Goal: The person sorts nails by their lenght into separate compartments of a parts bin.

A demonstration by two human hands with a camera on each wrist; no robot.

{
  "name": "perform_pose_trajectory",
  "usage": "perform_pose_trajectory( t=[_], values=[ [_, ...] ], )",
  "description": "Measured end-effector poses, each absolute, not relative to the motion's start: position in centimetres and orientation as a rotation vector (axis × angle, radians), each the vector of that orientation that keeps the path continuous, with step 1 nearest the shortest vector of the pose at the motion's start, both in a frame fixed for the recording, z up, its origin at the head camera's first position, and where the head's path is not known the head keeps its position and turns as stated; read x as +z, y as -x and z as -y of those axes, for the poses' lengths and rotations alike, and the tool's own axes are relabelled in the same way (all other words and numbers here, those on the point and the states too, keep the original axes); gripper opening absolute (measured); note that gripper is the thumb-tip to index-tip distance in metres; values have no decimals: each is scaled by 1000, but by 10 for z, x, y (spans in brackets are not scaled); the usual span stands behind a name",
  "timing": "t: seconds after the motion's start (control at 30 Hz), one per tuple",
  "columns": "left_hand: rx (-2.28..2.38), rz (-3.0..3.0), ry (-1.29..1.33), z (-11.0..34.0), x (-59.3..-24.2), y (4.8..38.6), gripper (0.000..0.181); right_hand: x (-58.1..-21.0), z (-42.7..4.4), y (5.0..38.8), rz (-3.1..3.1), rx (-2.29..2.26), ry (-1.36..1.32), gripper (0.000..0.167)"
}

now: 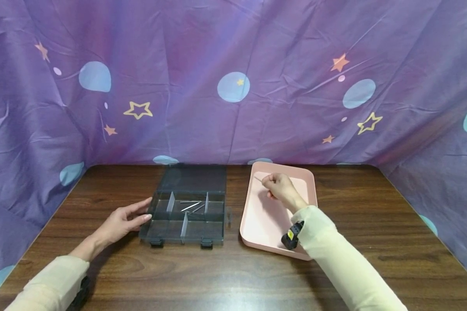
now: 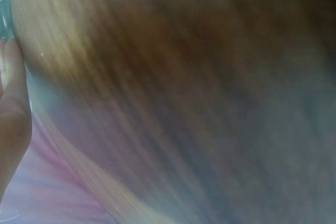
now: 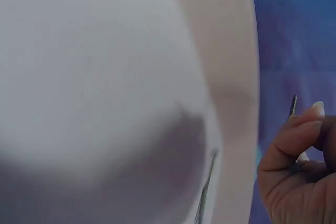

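Over the far part of a pink tray [image 1: 257,220], my right hand [image 1: 282,190] pinches a thin metal rod [image 1: 258,179] between thumb and fingertips. The right wrist view shows one end of that rod poking out past the fingers. Another thin metal rod [image 3: 206,190] lies in the tray along its wall. My left hand [image 1: 120,220] rests against the left side of a dark see-through compartment box [image 1: 202,229], its fingers fairly straight. Several slim metal rods [image 1: 190,206] lie in the box's middle back compartment, and the lid [image 1: 194,178] is folded back.
Pale dividers [image 1: 184,226] split the box. Two dark latches [image 1: 206,243] sit on its front edge. The box and tray stand side by side on a brown wooden table [image 1: 218,276], with a purple patterned cloth [image 1: 190,56] hanging behind.
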State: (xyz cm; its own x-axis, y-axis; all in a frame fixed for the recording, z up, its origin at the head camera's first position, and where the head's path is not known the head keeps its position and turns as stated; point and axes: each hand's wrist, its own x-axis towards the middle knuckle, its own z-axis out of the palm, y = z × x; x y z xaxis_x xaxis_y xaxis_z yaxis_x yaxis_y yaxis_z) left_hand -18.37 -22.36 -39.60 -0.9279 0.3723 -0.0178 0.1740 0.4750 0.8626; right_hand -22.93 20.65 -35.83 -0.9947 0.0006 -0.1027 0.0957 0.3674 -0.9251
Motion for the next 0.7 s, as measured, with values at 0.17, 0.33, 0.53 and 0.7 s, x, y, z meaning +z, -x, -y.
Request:
perform_pose_trajectory(
  t=[0.17, 0.33, 0.53, 0.7],
  values=[
    [1432, -2519, -473, 224, -396, 184, 59, -347, -183, 224, -2505, -1752, 4, 12],
    [1441, -2524, -479, 225, -397, 185, 59, -334, -162, 216, -2487, -1768, 130, 13],
    [1442, -2527, -481, 225, -397, 184, 59, -329, -134, 202, -2452, -1779, 224, 9],
    [1420, -2531, -484, 225, -398, 185, 60, -334, -113, 189, -2413, -1747, 287, 10]
  ],
)
